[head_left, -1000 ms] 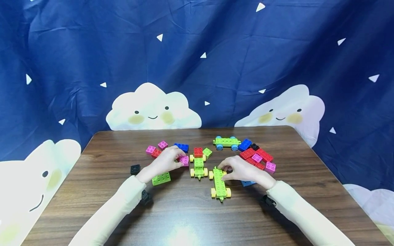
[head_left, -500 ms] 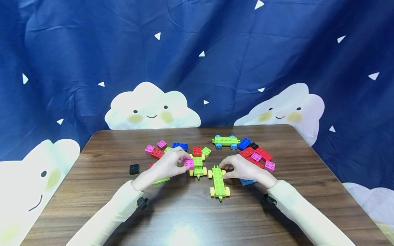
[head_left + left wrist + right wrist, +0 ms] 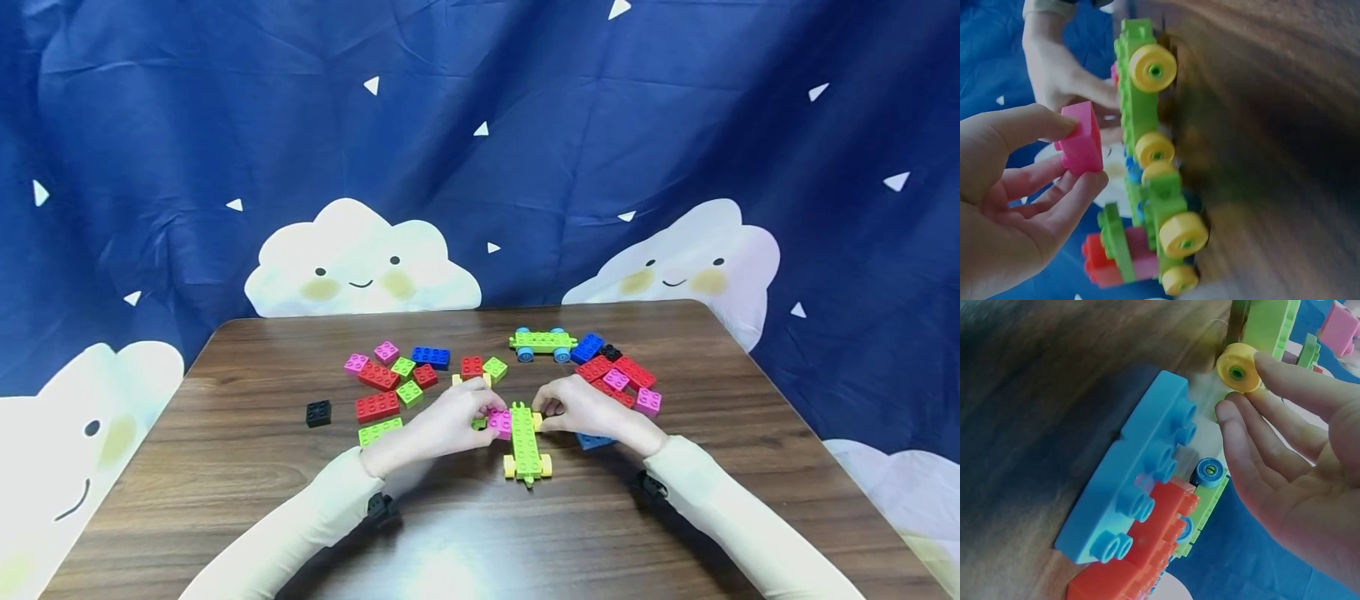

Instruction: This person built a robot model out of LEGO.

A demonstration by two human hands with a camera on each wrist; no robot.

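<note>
My left hand pinches a pink toy building brick between thumb and fingers, close to the left side of a long lime-green car base with yellow wheels. In the left wrist view the brick is tilted and appears apart from the base. My right hand holds the base at its far right yellow wheel, thumb on one side and fingers around the other. Behind my left hand, mostly hidden, stands a second yellow-wheeled green car; a red brick shows at its far end.
Loose red, green, pink and blue bricks lie at left, with a black brick apart. A green car base with blue wheels stands at the back. More bricks cluster at right, including a blue one beside my right hand.
My left hand has carried the pink brick rightward, past the second car, to the long base. My right hand has stayed at the base's wheel. The head view has shifted slightly.
</note>
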